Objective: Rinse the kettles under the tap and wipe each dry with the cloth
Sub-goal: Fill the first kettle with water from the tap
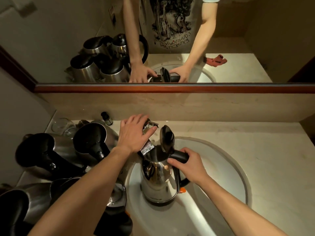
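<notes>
A steel kettle (157,181) stands upright in the white sink (221,167) with its black lid (167,138) flipped up. My right hand (187,166) grips the kettle's black handle at the top. The tap (148,145) reaches over the kettle's open mouth. My left hand (134,133) lies over the tap's handle, fingers and thumb curled round it. No water stream is visible. A red cloth (215,60) shows only in the mirror, lying on the counter to my right.
Several more steel kettles with black lids, such as one (95,142) and another (44,154), crowd the counter left of the sink. A glass (63,126) and a small dark bottle (106,118) stand at the back left. The mirror's wooden frame (170,88) runs above the backsplash.
</notes>
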Motion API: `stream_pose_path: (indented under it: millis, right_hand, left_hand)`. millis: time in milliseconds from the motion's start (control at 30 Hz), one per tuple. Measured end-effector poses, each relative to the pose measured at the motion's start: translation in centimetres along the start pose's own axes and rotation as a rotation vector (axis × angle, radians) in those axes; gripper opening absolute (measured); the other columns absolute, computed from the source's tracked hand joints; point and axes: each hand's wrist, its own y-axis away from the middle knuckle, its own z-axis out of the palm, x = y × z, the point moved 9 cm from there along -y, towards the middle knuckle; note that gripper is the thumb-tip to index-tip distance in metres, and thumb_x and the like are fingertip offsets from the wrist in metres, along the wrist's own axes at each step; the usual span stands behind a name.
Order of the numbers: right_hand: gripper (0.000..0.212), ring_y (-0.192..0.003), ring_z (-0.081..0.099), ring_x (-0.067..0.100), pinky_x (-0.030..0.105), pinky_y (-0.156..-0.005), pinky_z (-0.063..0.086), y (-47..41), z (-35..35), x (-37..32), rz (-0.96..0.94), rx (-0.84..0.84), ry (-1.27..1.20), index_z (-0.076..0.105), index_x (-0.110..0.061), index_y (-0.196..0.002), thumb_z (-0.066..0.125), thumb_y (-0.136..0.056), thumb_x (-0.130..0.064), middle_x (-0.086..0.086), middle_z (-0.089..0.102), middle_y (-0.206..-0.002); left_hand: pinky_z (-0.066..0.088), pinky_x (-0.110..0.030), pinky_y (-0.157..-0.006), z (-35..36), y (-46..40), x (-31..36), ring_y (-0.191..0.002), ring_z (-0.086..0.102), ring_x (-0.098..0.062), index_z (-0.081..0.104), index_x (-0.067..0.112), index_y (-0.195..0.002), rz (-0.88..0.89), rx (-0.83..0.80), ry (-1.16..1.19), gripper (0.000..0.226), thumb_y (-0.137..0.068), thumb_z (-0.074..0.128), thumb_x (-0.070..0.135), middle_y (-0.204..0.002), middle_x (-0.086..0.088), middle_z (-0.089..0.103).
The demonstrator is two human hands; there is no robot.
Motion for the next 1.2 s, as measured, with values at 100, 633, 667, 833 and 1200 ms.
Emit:
stream_pose_path:
  millis: [100, 633, 667, 833, 1200]
  right_hand:
    - [0.042, -0.054, 0.056, 0.002, 0.020, -0.058, 0.041, -0.3, -0.2, 0.2, 0.002, -0.016, 0.016, 0.065, -0.015, -0.066, 0.084, -0.079, -0.052, -0.010, 0.061, -0.056]
    - [0.033, -0.067, 0.068, 0.006, 0.021, -0.062, 0.053, -1.5, 0.2, -1.4, -0.056, 0.014, 0.015, 0.071, -0.020, -0.076, 0.095, -0.067, -0.042, -0.004, 0.071, -0.069]
    - [0.031, -0.070, 0.069, 0.007, 0.024, -0.065, 0.056, -1.5, 0.3, -1.5, -0.083, 0.021, 0.004, 0.072, -0.022, -0.079, 0.095, -0.068, -0.040, -0.005, 0.072, -0.072]
    - [0.029, -0.078, 0.071, 0.009, 0.034, -0.074, 0.059, -1.5, 0.3, -1.9, -0.172, 0.054, 0.000, 0.073, -0.025, -0.087, 0.092, -0.071, -0.040, -0.008, 0.073, -0.079]
    - [0.027, -0.070, 0.066, 0.008, 0.018, -0.063, 0.050, -2.0, 0.1, -1.7, -0.167, 0.028, 0.007, 0.067, -0.024, -0.078, 0.091, -0.074, -0.036, -0.007, 0.069, -0.072]
  left_hand:
    - [0.024, -0.039, -0.105, 0.0, -0.1, 0.0, -0.138, 0.037, -0.017, 0.045, 0.027, -0.147, -0.003, 0.009, 0.011, 0.088, -0.085, 0.007, 0.077, -0.151, 0.004, 0.047]
    - [0.026, -0.041, -0.105, 0.3, -0.3, -0.4, -0.135, 0.041, -0.018, 0.048, 0.025, -0.145, 0.009, 0.067, 0.048, 0.081, -0.091, 0.009, 0.072, -0.146, 0.004, 0.052]
    - [0.026, -0.040, -0.105, 0.3, -0.3, -0.5, -0.135, 0.041, -0.018, 0.048, 0.025, -0.145, 0.006, 0.072, 0.053, 0.081, -0.091, 0.009, 0.071, -0.146, 0.004, 0.053]
    - [0.025, -0.039, -0.104, 0.1, -0.2, -0.4, -0.134, 0.042, -0.018, 0.048, 0.024, -0.144, 0.004, 0.083, 0.068, 0.079, -0.092, 0.007, 0.068, -0.145, 0.004, 0.054]
    - [0.024, -0.039, -0.105, -0.1, -0.1, -0.3, -0.133, 0.043, -0.018, 0.049, 0.024, -0.143, 0.007, 0.085, 0.082, 0.079, -0.093, 0.008, 0.068, -0.142, 0.004, 0.056]
